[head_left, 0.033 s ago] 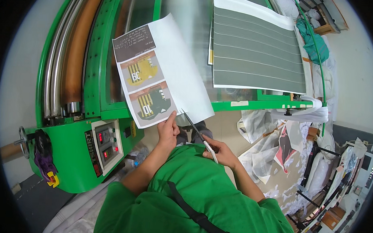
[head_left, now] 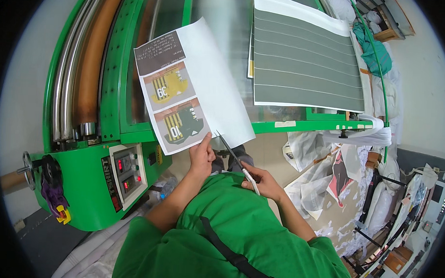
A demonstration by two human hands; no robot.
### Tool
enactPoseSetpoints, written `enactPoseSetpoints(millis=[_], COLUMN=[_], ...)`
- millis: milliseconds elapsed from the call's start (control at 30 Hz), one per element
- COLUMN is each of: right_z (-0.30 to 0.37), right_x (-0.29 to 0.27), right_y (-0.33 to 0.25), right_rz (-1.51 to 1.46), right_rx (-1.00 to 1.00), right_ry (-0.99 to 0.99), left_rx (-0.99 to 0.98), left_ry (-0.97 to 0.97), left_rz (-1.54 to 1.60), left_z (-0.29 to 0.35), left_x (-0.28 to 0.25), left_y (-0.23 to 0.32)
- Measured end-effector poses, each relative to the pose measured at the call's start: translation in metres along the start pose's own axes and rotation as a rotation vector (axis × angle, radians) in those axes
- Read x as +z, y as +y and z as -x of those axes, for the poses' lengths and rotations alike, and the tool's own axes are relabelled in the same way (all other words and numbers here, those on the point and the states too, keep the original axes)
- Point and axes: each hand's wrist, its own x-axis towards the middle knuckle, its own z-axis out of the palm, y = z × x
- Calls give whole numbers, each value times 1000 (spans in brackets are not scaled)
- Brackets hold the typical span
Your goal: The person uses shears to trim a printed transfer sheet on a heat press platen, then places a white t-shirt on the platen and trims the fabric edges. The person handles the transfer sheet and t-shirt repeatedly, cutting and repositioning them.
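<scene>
Hardly anything differs from the earlier frame: the printed paper sheet (head_left: 197, 86) lies in the same spot over the front edge of the green roller machine (head_left: 73, 197), its near edge pinched by the left hand (head_left: 201, 158). The right hand (head_left: 262, 180) stays curled around the scissors (head_left: 232, 153), blades overlapping that edge. The contents of the teal bag (head_left: 376, 53) are hidden.

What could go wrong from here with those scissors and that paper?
The scissors in the right hand point close to a fingertip of the left hand, so a slip might nick it. Their tip is near the lower printed picture; a stray snip could spoil it. The printed sheet overhangs the green machine, so it might sag.
</scene>
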Motion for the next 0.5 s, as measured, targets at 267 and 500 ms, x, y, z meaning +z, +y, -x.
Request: enactPoseSetpoints(millis=[267,500], right_z=[-12,-25], right_x=[16,31], right_y=[6,10], right_rz=[-48,-134], right_rx=[-22,-65], right_ry=[35,54], left_rx=[-25,22], left_ry=[-91,-120], left_rz=[-26,-69], left_z=[-13,-9], left_x=[-3,-1], left_y=[-14,-19])
